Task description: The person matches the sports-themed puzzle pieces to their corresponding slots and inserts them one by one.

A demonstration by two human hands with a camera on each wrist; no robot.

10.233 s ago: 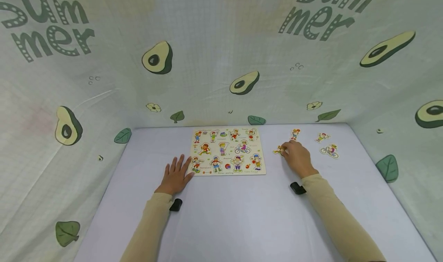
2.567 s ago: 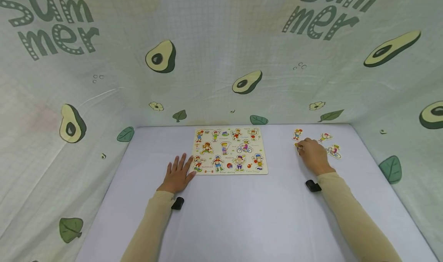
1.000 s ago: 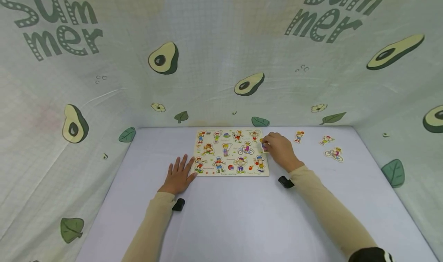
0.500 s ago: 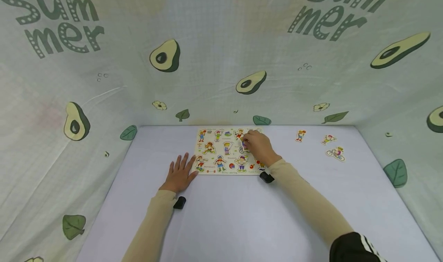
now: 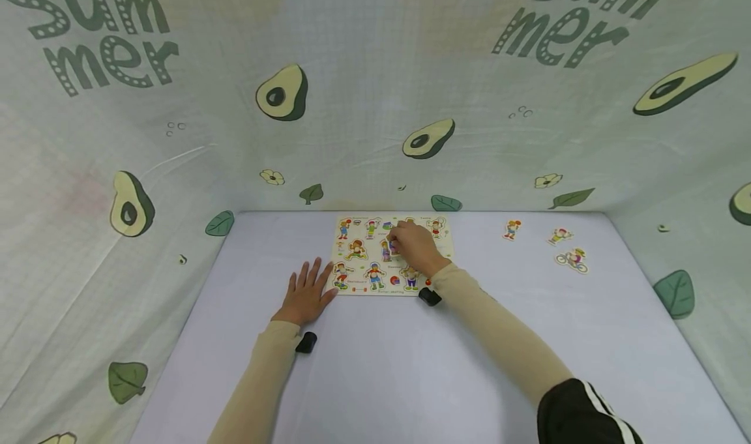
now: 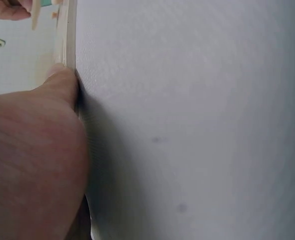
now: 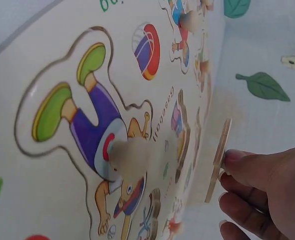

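Note:
My right hand point(image 5: 418, 245) pinches a thin wooden puzzle piece point(image 7: 219, 160) between thumb and fingers. It is held edge-on in the right wrist view, above the middle of the puzzle board point(image 7: 47, 200), so its picture is hidden there. The board carries printed sports children with recessed outlines; a baseball figure point(image 7: 95, 130) shows close up. My left hand point(image 5: 304, 295) lies flat with fingers spread at the board's left edge. In the left wrist view, its thumb touches the board's side point(image 6: 70, 45).
To the right on the white table point(image 5: 375, 366) lie three loose pieces: a figure with a red ball point(image 5: 512, 229), a figure with arms out point(image 5: 560, 236) and a cyclist point(image 5: 573, 260). A printed cloth point(image 5: 352, 105) stands behind the table.
My right hand picked up a piece among the loose ones, carried it left across the board's right side, and now holds it over the middle. My left hand has stayed put.

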